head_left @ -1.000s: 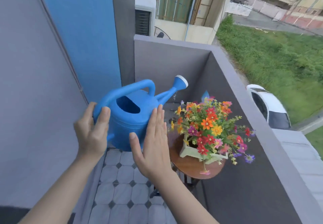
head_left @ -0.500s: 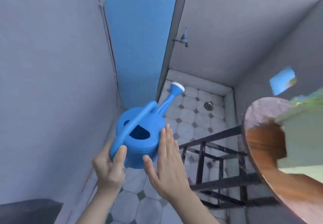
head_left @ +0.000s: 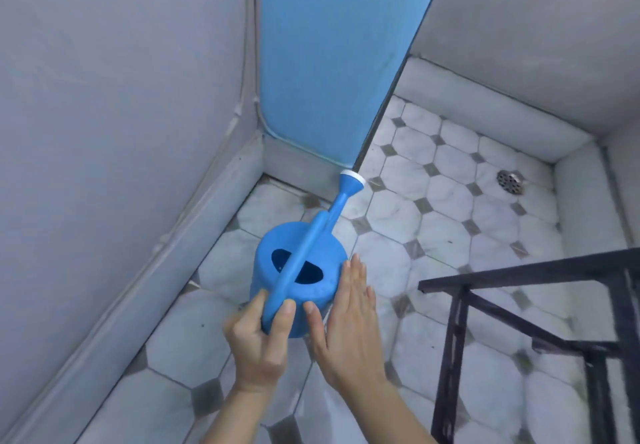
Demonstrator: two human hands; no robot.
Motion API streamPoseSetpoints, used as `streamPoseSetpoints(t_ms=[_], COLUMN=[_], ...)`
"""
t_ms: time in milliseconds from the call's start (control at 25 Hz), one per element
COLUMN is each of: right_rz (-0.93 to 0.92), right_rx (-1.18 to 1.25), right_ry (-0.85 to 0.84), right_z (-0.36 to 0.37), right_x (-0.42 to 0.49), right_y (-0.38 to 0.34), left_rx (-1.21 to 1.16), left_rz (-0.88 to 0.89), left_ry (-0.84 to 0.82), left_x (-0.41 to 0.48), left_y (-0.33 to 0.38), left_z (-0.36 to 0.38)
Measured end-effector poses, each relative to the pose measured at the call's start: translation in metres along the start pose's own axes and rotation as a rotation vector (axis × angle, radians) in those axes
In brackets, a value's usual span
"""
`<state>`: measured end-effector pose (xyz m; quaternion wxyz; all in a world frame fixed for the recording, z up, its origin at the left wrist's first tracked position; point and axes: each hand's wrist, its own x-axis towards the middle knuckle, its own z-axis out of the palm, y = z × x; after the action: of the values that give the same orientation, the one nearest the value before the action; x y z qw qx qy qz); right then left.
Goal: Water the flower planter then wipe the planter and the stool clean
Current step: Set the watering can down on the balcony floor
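We see the blue watering can (head_left: 298, 277) low over the tiled floor (head_left: 433, 236), upright, spout pointing away toward the corner where the blue wall panel (head_left: 332, 63) meets the grey wall; can't tell if its base touches the floor

Left hand (head_left: 258, 343) is curled closed round the near end of the can's top handle (head_left: 294, 263), thumb on one side, fingers wrapped over the other

Right hand (head_left: 349, 326) is flat and spread wide, palm against the can's right side wall, fingers (head_left: 356, 270) straight and pointing forward, thumb on the near lower wall; it steadies rather than grips

White rose head (head_left: 352, 180) on the spout sits just in front of the panel's lower edge

Filler opening in the can top shows dark on both sides of the handle bar

Black metal frame (head_left: 519, 326) stands right of the can, near the right hand but apart from it; its top is out of view, so we can't say whether it is the stool. Round floor drain (head_left: 509, 181) sits in the far right corner, well apart from the can

Planter and flowers not in view, so we can't place them
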<state>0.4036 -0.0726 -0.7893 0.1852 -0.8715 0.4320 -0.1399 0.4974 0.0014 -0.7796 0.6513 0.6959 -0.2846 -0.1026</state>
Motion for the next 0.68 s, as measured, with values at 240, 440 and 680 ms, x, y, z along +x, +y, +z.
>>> streamPoseSetpoints(t_ms=[240, 440, 680], right_rz=[-0.056, -0.001, 0.002], right_rx=[-0.06, -0.138, -0.06], right_ry=[0.035, -0.101, -0.319], right_z=[0.058, 0.066, -0.043], right_x=[-0.007, -0.016, -0.025], right_y=[0.026, 0.021, -0.041], left_rx=[0.012, 0.087, 0.253], left_rz=[0.096, 0.088, -0.195], left_ry=[0.044, 0.048, -0.087], left_x=[-0.019, -0.031, -0.036], left_y=[-0.07, -0.089, 0.011], left_z=[0.002, -0.007, -0.032])
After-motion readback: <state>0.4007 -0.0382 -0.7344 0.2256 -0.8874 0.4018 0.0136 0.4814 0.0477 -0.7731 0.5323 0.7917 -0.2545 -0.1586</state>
